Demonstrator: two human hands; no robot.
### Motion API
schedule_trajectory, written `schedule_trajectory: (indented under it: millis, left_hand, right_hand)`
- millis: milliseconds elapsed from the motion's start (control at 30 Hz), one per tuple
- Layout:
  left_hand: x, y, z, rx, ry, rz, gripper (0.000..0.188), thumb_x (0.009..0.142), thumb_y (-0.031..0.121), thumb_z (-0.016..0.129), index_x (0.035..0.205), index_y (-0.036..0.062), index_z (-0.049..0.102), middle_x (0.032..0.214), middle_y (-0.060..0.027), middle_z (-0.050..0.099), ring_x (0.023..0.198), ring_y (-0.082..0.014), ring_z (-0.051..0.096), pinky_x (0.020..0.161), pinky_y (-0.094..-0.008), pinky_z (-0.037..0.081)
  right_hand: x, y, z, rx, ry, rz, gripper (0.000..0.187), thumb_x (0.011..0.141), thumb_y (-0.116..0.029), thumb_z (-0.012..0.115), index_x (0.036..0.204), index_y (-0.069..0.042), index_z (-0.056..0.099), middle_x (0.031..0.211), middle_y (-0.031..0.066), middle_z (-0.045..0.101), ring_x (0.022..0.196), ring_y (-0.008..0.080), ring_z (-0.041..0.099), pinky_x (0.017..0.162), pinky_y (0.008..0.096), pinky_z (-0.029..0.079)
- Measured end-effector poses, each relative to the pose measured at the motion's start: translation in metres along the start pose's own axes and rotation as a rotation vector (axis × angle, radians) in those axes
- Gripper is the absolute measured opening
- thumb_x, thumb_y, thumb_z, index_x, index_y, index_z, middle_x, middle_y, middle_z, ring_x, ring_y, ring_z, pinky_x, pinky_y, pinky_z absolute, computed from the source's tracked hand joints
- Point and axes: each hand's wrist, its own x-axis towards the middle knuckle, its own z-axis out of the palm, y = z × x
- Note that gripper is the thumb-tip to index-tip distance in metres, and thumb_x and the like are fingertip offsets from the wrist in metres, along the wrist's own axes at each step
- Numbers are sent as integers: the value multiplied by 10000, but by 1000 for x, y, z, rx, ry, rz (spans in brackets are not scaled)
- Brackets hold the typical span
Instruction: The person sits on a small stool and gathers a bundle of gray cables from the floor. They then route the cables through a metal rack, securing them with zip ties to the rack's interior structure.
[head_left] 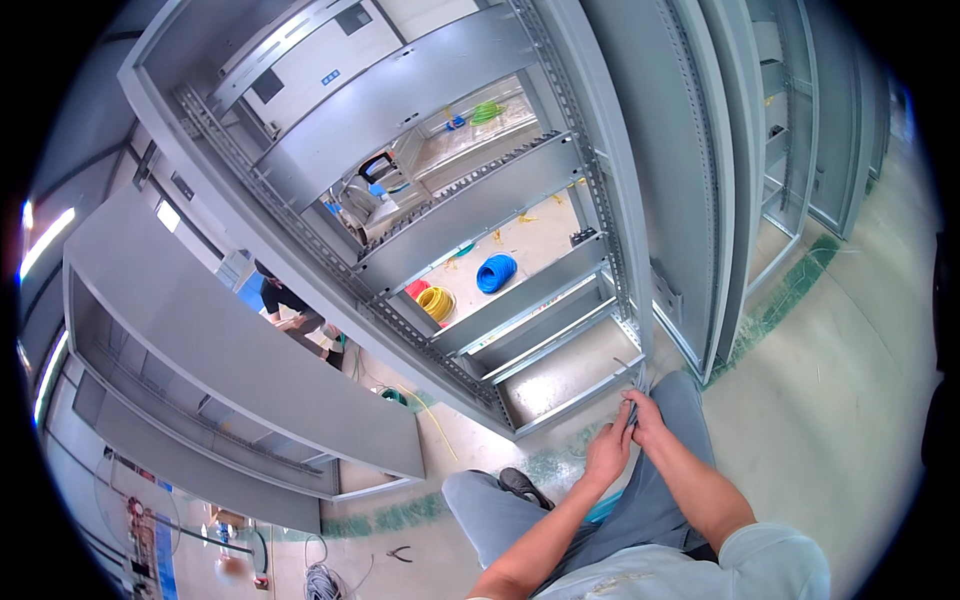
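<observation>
My left hand and my right hand meet in front of the lower right corner of a grey metal cabinet frame. Both are closed around a thin grey cable. Its upper end sticks up past my fingers, close to the frame's bottom rail. The fingers cover much of the cable, and its far end is hard to make out. My forearms reach over my bent knees.
More grey cabinets stand in a row to the right, another to the left. Pliers and a grey cable coil lie on the floor. Blue and yellow wire coils lie behind the frame. A person is at left.
</observation>
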Motion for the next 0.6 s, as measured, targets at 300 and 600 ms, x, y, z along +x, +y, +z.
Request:
schedule_trajectory:
  millis: [300,600]
  left_hand:
    - [4,-6,23,166,-36,-2,693,924,101,564,1583,239,400,971,-254,655,790,-459,681,712,-550,559]
    - [-19,7,3,5,10,54,642,976,160,559,1578,61,360,1333,-338,591,974,-495,680,842,-518,575]
  right_hand:
    - [0,1,-5,34,88,-48,167,882,-133,760,841,-90,604,716,32,573,634,155,553,610,326,489]
    - [-23,-1,2,-120,-18,8,180,914,-151,724,845,-79,575,674,48,555,611,215,568,633,383,548]
